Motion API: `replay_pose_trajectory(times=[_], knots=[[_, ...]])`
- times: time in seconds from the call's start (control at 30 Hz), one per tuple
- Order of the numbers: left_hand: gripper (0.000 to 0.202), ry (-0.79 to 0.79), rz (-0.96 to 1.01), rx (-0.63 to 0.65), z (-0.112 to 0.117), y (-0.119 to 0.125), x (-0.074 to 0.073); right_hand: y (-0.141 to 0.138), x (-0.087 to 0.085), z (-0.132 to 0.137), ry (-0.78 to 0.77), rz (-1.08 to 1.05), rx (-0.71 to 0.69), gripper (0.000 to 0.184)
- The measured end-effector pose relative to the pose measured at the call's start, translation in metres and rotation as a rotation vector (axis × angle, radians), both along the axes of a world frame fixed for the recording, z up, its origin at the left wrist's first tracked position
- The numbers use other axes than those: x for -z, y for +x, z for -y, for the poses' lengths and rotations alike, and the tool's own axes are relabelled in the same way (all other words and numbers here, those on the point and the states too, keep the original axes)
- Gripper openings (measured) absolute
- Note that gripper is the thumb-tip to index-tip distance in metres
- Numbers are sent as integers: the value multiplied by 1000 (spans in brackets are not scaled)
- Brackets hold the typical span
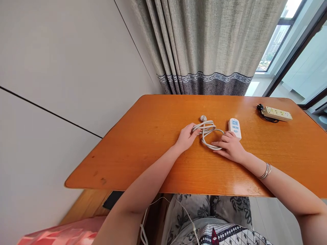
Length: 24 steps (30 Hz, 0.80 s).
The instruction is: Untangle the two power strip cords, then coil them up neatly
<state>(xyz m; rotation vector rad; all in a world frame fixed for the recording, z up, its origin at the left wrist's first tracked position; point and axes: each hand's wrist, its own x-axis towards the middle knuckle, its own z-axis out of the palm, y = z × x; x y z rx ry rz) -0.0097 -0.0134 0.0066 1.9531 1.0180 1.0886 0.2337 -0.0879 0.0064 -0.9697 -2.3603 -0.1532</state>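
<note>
A white power strip (pixel 234 127) with a coiled white cable (pixel 207 131) lies in the middle of the orange wooden table (pixel 153 153). The cable's plug (pixel 203 118) sits at the far end of the coil. My left hand (pixel 186 137) pinches the left side of the coil between thumb and fingers. My right hand (pixel 231 147) rests on the table at the coil's near right loop, fingers pressed onto the cable, right by the white strip. A bracelet (pixel 265 171) is on my right wrist.
A second, beige power strip (pixel 277 113) with a black cable (pixel 265 117) lies at the table's far right. A grey curtain (pixel 204 51) hangs behind the table, a wall is on the left, and a window (pixel 301 51) is on the right.
</note>
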Motion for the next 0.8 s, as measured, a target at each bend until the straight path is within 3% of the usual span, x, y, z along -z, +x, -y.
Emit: replay_pose_trajectory(times=[0.2, 0.43, 0.63, 0.8], knots=[[38, -112, 133, -127, -15, -4, 7, 3, -2, 1, 147, -19, -107, 27], [34, -405, 501, -326, -33, -6, 10, 4, -8, 5, 181, -94, -229, 37], [28, -488, 610, -398, -36, -8, 8, 2, -7, 2, 29, -224, -301, 30], [25, -516, 647, -436, -38, -11, 9, 3, -8, 3, -205, -150, -372, 12]])
